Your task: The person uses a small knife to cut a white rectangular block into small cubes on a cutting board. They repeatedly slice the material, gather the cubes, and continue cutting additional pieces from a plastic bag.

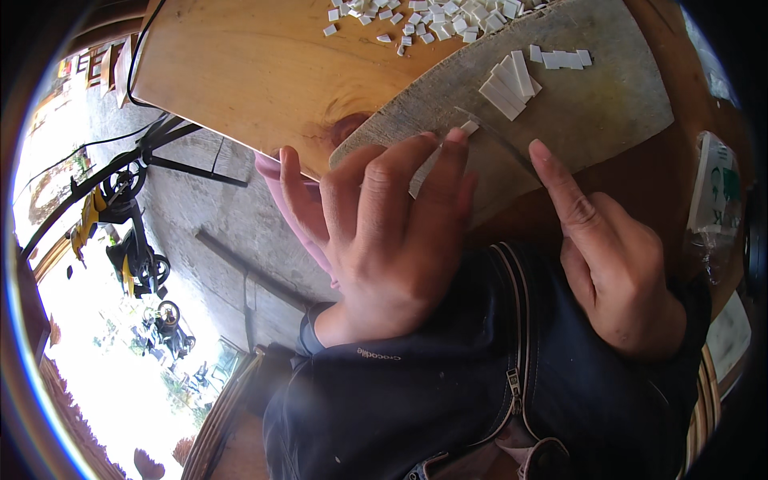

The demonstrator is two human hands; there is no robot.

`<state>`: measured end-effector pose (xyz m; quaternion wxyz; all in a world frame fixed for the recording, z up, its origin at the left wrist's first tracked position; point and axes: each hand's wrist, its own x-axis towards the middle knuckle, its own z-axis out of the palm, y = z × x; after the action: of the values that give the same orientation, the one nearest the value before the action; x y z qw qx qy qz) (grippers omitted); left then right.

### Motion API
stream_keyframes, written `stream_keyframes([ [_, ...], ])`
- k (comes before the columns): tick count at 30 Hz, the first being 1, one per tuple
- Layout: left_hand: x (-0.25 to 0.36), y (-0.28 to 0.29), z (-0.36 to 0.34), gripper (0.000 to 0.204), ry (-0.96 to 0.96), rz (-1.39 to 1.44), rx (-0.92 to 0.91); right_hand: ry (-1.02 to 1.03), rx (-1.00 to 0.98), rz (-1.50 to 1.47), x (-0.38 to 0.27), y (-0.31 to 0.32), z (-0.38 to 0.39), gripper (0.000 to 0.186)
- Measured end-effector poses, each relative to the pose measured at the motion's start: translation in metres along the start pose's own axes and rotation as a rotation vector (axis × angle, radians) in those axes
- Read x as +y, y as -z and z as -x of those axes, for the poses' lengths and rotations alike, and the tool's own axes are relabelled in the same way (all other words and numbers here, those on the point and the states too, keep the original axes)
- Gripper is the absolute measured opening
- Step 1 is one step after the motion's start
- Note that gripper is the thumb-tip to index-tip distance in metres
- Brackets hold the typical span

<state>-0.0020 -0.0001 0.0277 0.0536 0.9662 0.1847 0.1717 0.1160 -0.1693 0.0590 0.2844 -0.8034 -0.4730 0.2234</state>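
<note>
My left hand [392, 240] lies fingers-down on the near edge of a grey worn cutting board [608, 112] and pins a thin white strip [426, 168] under its fingertips. My right hand [612, 264] is just to the right, its index finger stretched out along the back of a thin knife blade [500, 144]. The blade runs across the board toward the strip's far end. The knife's handle is hidden inside the hand. Both forearms are in dark sleeves.
A stack of white strips [508, 80] and a short row of cut pieces [560, 58] lie on the board. Several small white pieces [424, 20] are heaped on the wooden table [240, 72]. A plastic bag [714, 200] sits at right. Motorbikes [120, 232] stand on the ground far left.
</note>
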Motion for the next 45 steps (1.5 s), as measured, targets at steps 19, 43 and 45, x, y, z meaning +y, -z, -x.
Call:
stream_keyframes([
  [19,0.011,0.002,0.0,0.025,0.027,0.001,-0.006,0.022,-0.007,0.086,0.001,0.003,-0.004,0.082],
  [43,0.009,-0.01,0.012,0.047,0.03,0.112,0.098,0.058,-0.224,0.185,0.011,0.034,-0.019,0.061],
  [45,0.009,-0.011,0.012,0.047,0.032,0.129,0.108,0.056,-0.235,0.195,0.01,0.035,-0.019,0.062],
])
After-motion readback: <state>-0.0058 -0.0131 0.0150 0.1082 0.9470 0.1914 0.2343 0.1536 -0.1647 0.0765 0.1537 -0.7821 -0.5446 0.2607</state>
